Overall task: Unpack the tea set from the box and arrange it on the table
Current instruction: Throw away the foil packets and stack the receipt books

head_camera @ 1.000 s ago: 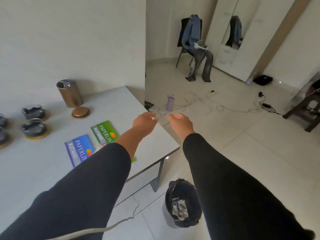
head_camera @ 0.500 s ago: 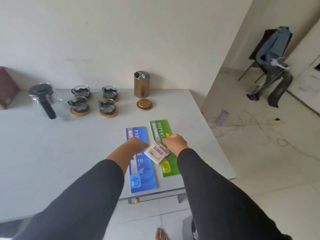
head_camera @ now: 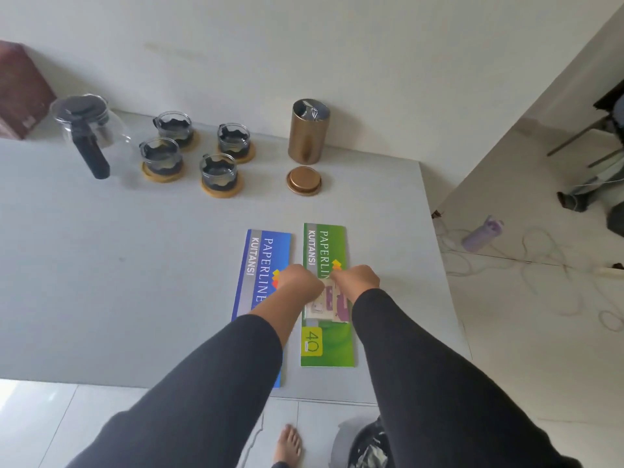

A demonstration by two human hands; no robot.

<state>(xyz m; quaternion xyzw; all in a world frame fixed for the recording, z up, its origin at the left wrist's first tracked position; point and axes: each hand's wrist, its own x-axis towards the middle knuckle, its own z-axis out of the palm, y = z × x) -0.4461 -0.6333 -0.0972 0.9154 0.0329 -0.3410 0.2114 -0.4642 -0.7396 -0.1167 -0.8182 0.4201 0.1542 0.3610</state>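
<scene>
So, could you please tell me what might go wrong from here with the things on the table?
The blue receipt book reaches the table's near edge under the left sleeve, so a drag might pull it off. The gold tin stands open, its lid beside it; a knock could spill it. The small packet that both hands pinch could tear.

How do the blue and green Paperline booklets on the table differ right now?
The blue booklet is blue, while the green booklet is green. The blue booklet lies left and reaches the table's near edge; the green booklet stops short of it. A small packet, held by both hands, covers part of the green booklet only. Both lie flat, side by side, printed PAPERLINE KUITANSI.
</scene>
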